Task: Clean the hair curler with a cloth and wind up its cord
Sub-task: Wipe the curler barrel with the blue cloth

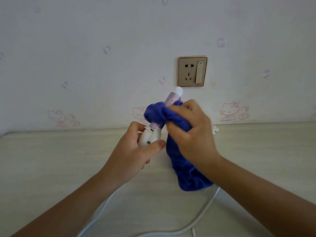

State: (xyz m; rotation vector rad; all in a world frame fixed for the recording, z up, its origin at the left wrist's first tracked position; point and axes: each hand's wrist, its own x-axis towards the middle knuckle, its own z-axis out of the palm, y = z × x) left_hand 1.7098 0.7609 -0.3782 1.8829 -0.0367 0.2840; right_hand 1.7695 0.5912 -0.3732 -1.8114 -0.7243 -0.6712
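Observation:
My left hand (131,151) grips the white handle of the hair curler (150,135), holding it tilted up and to the right above the table. Its pink barrel (171,99) ends in a white tip near the wall socket. My right hand (191,132) is closed on a blue cloth (186,175) that is wrapped around the middle of the barrel; the rest of the cloth hangs down to the table. The white cord (203,209) trails loose across the tabletop toward the near edge, partly hidden by my arms.
A pale wooden table (51,159) meets a wall with cartoon-cat wallpaper. A gold-framed wall socket with a switch (192,71) sits just above the curler's tip. A small white object (215,129), perhaps the plug, lies behind my right hand.

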